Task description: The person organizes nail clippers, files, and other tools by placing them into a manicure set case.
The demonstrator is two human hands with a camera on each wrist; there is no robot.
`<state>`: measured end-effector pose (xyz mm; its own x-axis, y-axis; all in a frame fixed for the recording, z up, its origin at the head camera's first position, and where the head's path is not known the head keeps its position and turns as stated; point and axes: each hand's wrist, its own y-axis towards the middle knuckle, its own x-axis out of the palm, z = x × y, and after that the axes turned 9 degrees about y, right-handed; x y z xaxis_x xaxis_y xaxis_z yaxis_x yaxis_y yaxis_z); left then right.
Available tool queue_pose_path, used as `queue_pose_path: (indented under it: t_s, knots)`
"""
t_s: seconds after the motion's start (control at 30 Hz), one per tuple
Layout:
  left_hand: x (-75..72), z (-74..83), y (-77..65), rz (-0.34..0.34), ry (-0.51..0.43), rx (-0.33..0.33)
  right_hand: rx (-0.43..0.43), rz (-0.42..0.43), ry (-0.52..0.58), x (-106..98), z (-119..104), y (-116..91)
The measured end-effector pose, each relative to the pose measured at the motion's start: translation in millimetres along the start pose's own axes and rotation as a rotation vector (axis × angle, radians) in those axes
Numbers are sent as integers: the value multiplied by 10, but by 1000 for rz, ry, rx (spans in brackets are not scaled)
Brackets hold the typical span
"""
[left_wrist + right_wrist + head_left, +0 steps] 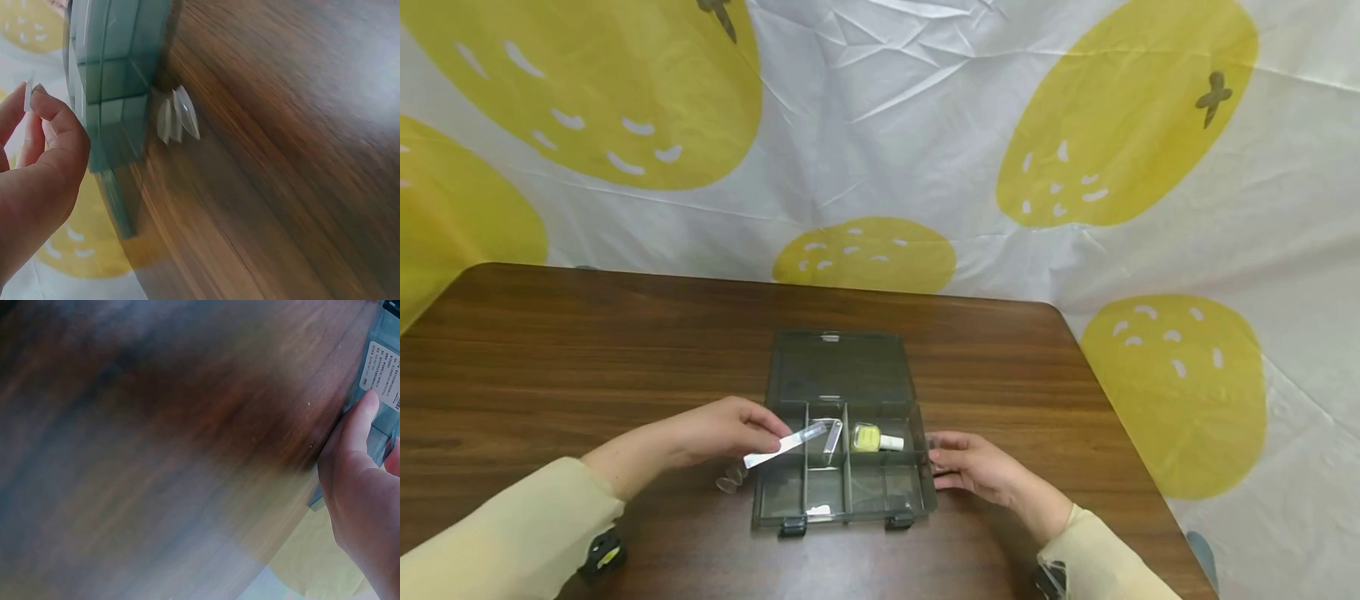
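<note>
Left hand: the left hand (730, 429) reaches in from the left with thumb and fingers pinched nearly together, only the thickness of a thin strip (775, 448) between them.
Strip: whitish at its near left end and clearer at its far right end; in the head view it crosses the left wall of the box (880, 508), its far end beside the clippers. Whether it touches them cannot be told.
Right hand: the right hand (981, 471) is at the right side of the box, thumb against the wall beside a printed label (382, 372). Its fingers are partly hidden, so how firmly they grip, or on what, cannot be told.
Box: grey see-through plastic, divided into compartments, its lid (842, 367) laid back on the far side, two latches (793, 526) along the near edge.
Far middle compartment: nail clippers (832, 437).
Far right compartment: a yellow nail polish bottle (867, 437) lying with its white cap (891, 443) to the right.
Left of the box: a few clear curved pieces (185, 112) on the brown wooden surface (625, 358), below the left hand.
Behind: a white cloth (880, 183) with big yellow fruit shapes.
Sleeves: pale yellow sleeves (512, 533) on both arms.
</note>
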<state>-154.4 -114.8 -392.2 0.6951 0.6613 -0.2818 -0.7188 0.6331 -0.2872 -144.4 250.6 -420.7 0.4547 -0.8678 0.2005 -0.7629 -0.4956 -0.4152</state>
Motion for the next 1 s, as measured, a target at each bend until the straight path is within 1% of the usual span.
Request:
queue_pose_path:
  t_s: [0.17,0.4,0.57,0.8,1.0]
  knots:
    - [78,82,117,-20,2,7,0,-5,1,2,-14,4]
    - [178,240,254,-17,49,-41,1,-14,11,-6,-8,5]
    - [237,305,350,-26,64,-54,0,-14,13,0,-9,1]
    - [298,378,454,-55,94,-46,1,-10,14,16,-18,-7]
    - [369,462,562,-101,74,-32,0,-10,13,26,-24,-14]
